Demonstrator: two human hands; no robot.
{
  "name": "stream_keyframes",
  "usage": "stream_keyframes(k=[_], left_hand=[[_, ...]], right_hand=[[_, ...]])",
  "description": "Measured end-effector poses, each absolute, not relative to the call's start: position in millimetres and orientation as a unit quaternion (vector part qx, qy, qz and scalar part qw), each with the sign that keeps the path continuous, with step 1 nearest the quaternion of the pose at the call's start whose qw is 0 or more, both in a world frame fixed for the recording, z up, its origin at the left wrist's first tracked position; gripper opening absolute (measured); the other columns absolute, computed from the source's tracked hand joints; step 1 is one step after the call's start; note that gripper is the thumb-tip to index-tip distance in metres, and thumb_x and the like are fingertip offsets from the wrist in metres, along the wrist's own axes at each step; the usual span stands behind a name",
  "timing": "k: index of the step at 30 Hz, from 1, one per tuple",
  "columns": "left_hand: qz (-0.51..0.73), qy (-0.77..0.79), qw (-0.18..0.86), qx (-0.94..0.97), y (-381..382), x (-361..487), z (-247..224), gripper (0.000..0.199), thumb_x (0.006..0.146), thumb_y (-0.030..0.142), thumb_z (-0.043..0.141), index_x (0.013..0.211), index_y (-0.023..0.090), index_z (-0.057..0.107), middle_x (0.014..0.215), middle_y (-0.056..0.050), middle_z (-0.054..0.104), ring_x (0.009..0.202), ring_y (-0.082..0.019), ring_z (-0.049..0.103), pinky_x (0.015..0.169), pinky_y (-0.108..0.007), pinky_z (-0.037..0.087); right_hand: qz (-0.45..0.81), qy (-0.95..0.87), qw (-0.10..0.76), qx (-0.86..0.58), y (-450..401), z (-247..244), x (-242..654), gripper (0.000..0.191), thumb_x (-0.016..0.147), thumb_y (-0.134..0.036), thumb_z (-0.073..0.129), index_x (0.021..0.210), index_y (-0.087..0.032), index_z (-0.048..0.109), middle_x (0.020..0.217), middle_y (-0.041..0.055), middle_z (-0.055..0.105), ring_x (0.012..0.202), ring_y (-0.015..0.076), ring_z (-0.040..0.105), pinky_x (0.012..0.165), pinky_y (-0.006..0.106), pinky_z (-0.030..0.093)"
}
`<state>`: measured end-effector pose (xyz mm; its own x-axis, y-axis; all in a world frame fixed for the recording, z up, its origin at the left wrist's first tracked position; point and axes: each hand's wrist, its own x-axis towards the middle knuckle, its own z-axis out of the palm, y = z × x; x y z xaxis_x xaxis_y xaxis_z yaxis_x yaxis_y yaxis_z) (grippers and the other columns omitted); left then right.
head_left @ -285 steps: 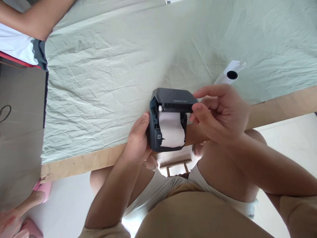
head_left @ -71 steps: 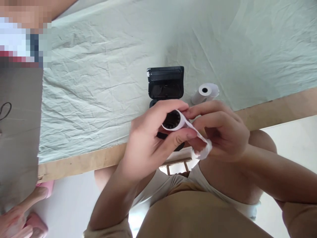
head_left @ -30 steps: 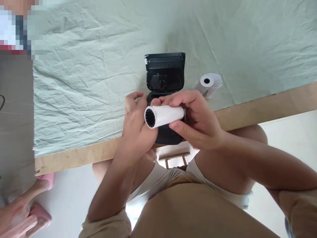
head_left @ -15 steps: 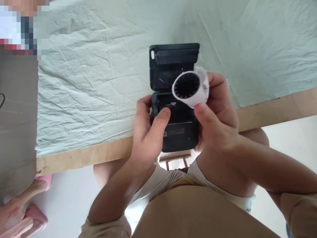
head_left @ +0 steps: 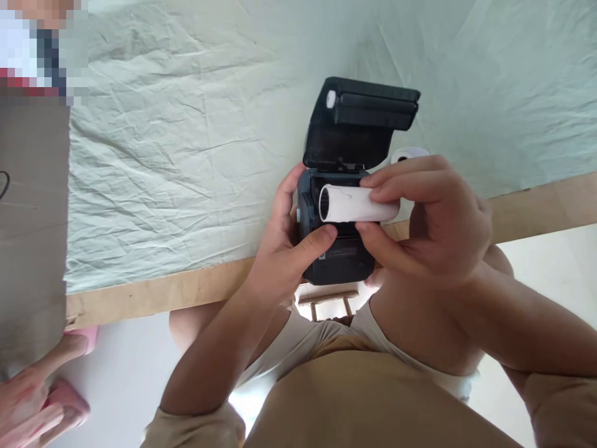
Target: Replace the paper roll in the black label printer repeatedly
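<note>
A small black printer (head_left: 342,264) with its hinged lid (head_left: 361,118) raised is gripped by my left hand (head_left: 291,249), fingers around its left side and thumb over the front. Between the thumb and fingers of my right hand (head_left: 433,218) is a white paper tube (head_left: 352,202) with a dark, ridged inside. The tube lies sideways over the printer's open compartment. Whether it touches the compartment, I cannot tell. Behind my right fingers, a white paper roll (head_left: 410,153) is partly hidden.
A pale green cloth (head_left: 186,143) covers the table, wrinkled on the left. The table's bare wooden edge (head_left: 158,289) runs in front of me. At the far left are another person's feet in pink slippers (head_left: 69,398), and a wooden stool rung (head_left: 329,298) shows below.
My right hand has turned the tube from facing me to lying sideways and brought it lower over the compartment. The printer has tilted, its lid shifting right. The white roll behind now shows more.
</note>
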<state>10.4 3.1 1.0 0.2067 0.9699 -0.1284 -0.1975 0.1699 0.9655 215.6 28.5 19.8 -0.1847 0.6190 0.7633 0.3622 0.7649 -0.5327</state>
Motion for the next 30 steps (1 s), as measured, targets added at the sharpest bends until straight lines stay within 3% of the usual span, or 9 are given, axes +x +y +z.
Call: stream_keyframes(k=[5, 9, 15, 21, 26, 30], left_hand=[[0.452, 0.440, 0.637, 0.444, 2.6, 12.0, 1.3, 0.087, 0.090, 0.056, 0.092, 0.163, 0.044, 0.048, 0.138, -0.006, 0.081, 0.119, -0.035, 0.087, 0.080, -0.043, 0.076], [0.465, 0.452, 0.596, 0.473, 2.6, 14.2, -4.4, 0.085, 0.088, 0.061, 0.092, 0.160, 0.044, 0.052, 0.140, -0.008, 0.079, 0.114, -0.034, 0.086, 0.073, -0.039, 0.074], [0.469, 0.465, 0.576, 0.482, 2.8, 14.8, -4.0, 0.087, 0.084, 0.068, 0.094, 0.158, 0.043, 0.056, 0.140, -0.008, 0.078, 0.114, -0.033, 0.086, 0.069, -0.036, 0.071], [0.418, 0.457, 0.639, 0.457, 5.1, 13.2, 7.9, 0.102, 0.078, 0.061, 0.101, 0.162, 0.042, 0.047, 0.152, -0.005, 0.078, 0.127, -0.037, 0.085, 0.071, -0.033, 0.073], [0.440, 0.429, 0.642, 0.459, 3.5, 12.2, 2.5, 0.090, 0.090, 0.054, 0.094, 0.163, 0.042, 0.043, 0.153, -0.008, 0.077, 0.133, -0.037, 0.083, 0.082, -0.039, 0.077], [0.451, 0.412, 0.632, 0.477, 3.5, 10.4, -1.4, 0.083, 0.093, 0.050, 0.092, 0.161, 0.042, 0.046, 0.147, -0.006, 0.081, 0.129, -0.034, 0.086, 0.085, -0.039, 0.078]], right_hand=[[0.083, -0.792, 0.477, -0.372, 28.8, 19.0, 223.0, 0.030, 0.092, -0.012, 0.073, 0.113, -0.033, 0.069, 0.111, 0.0026, 0.085, 0.098, 0.0297, 0.080, 0.086, 0.049, 0.064], [0.083, -0.798, 0.472, -0.366, 29.6, 18.2, 224.5, 0.020, 0.092, -0.017, 0.075, 0.105, -0.030, 0.066, 0.102, 0.0001, 0.085, 0.088, 0.0256, 0.077, 0.082, 0.046, 0.060], [0.106, -0.787, 0.460, -0.397, 28.0, 21.2, 223.9, 0.021, 0.087, -0.017, 0.073, 0.102, -0.029, 0.065, 0.104, 0.0005, 0.087, 0.095, 0.0273, 0.077, 0.084, 0.046, 0.056], [0.145, -0.782, 0.440, -0.417, 28.5, 19.3, 223.6, 0.021, 0.089, -0.024, 0.084, 0.098, -0.030, 0.066, 0.096, -0.0024, 0.084, 0.099, 0.0278, 0.077, 0.090, 0.049, 0.053], [0.167, -0.788, 0.417, -0.420, 28.9, 19.2, 230.1, 0.016, 0.097, -0.032, 0.087, 0.103, -0.032, 0.073, 0.100, -0.0002, 0.084, 0.103, 0.0286, 0.075, 0.096, 0.050, 0.056], [0.114, -0.799, 0.409, -0.426, 27.1, 20.7, 228.1, 0.011, 0.103, -0.025, 0.080, 0.098, -0.033, 0.075, 0.093, -0.0020, 0.083, 0.099, 0.0270, 0.077, 0.090, 0.048, 0.054]])
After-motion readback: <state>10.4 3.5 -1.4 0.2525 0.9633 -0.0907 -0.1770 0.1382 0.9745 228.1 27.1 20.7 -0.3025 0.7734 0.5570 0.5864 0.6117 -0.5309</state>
